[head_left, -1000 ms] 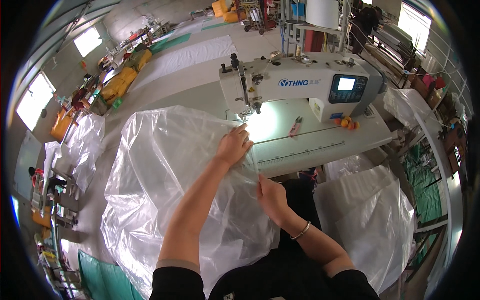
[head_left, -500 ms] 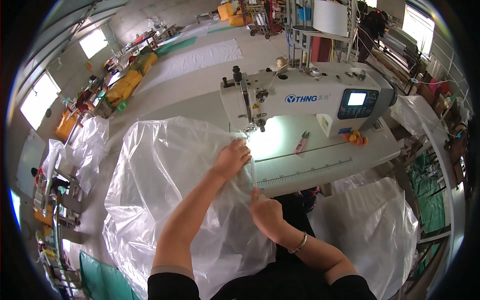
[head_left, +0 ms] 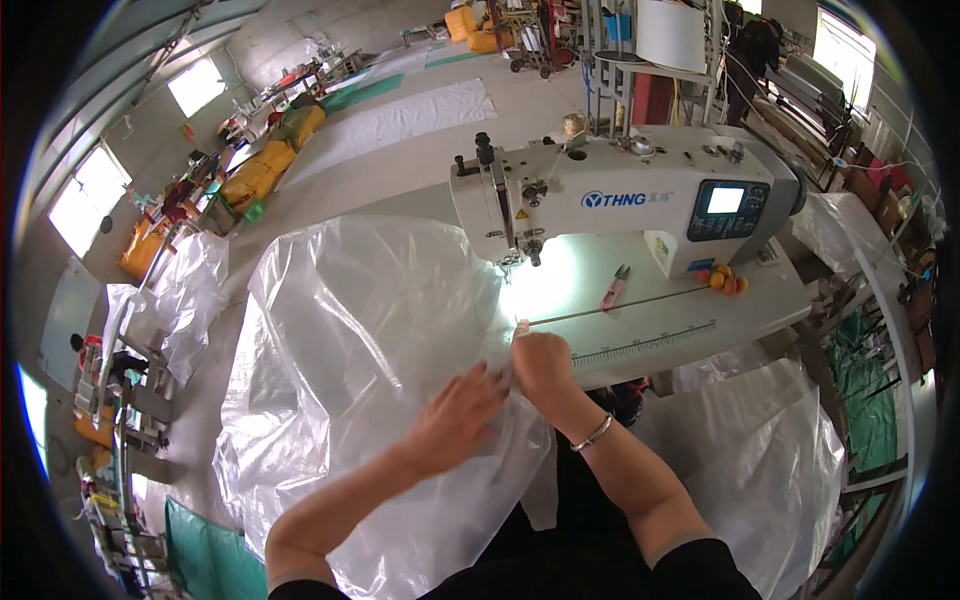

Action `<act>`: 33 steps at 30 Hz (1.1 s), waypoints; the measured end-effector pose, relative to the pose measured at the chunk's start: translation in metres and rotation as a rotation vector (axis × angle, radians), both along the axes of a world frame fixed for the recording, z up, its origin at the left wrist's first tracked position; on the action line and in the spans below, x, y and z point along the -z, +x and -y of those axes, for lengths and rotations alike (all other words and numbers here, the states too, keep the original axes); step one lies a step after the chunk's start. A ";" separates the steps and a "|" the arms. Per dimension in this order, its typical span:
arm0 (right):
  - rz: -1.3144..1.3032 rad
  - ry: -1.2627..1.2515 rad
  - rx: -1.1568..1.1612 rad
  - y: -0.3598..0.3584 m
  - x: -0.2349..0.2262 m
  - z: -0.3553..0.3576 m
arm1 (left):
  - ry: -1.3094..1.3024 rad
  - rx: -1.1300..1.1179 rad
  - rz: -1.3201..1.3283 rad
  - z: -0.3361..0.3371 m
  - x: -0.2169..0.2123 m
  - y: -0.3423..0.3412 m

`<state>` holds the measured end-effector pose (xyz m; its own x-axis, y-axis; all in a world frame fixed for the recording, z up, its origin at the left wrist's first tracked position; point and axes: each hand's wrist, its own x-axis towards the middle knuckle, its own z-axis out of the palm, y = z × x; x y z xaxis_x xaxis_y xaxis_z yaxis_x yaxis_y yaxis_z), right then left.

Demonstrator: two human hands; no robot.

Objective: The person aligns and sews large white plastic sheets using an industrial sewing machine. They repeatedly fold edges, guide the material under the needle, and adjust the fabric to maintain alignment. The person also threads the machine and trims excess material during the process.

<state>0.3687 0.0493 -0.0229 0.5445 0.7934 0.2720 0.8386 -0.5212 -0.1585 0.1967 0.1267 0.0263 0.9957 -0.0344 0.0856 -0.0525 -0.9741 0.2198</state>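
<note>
Head view: right hand (head_left: 545, 365) pinches plastic sheeting (head_left: 340, 310), left hand (head_left: 455, 420) open over it.

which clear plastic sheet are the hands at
The large sheet in front of the person, with the left hand over it and the right hand at its edge; the lower-right sheet and far-left sheet lie away from both hands.

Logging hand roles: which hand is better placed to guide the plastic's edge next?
Probably the right hand: curled at the clear plastic sheet's edge, its fingertips are nearer the sewing machine's needle end; the left hand, blurred, is lower, over the sheet.
</note>
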 end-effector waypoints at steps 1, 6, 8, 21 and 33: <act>-0.026 0.021 -0.009 0.004 -0.002 -0.003 | 0.007 -0.022 -0.082 0.014 -0.003 -0.020; -0.079 0.008 -0.056 0.026 0.002 -0.028 | 0.176 -0.204 -0.304 0.031 0.028 -0.102; -0.120 0.059 -0.058 0.034 0.008 -0.042 | 0.345 -0.261 -0.340 0.021 0.061 -0.136; -0.861 0.959 -0.170 -0.037 0.058 0.053 | -1.310 -0.645 0.087 0.039 0.023 -0.162; -1.751 0.787 -0.397 -0.076 0.106 0.062 | -1.060 -0.666 -0.006 0.120 -0.045 -0.159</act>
